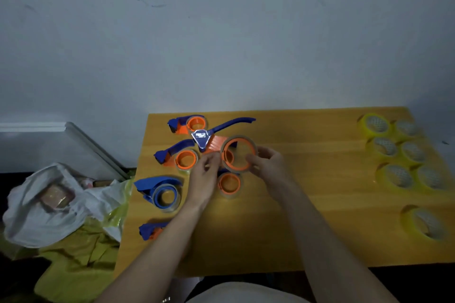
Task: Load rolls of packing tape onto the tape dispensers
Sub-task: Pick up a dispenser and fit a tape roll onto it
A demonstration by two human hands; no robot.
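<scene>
A blue and orange tape dispenser [216,141] with a long blue handle is held above the middle of the yellow table [307,204]. A clear tape roll [238,154] sits around its orange hub. My right hand [264,163] grips the roll's right rim. My left hand [205,174] holds the dispenser's left side. Several loaded dispensers lie to the left: one at the back [188,124], another [177,156], a blue-hubbed one [161,192], and one half hidden by my arm [151,230]. Another orange-hubbed roll [229,183] lies under my hands.
Several yellow-rimmed tape rolls [398,176] lie in a group at the table's right side, with a single one [424,225] nearer me. A white plastic bag [49,204] and yellow cloth [78,261] lie left of the table. A grey wall stands behind.
</scene>
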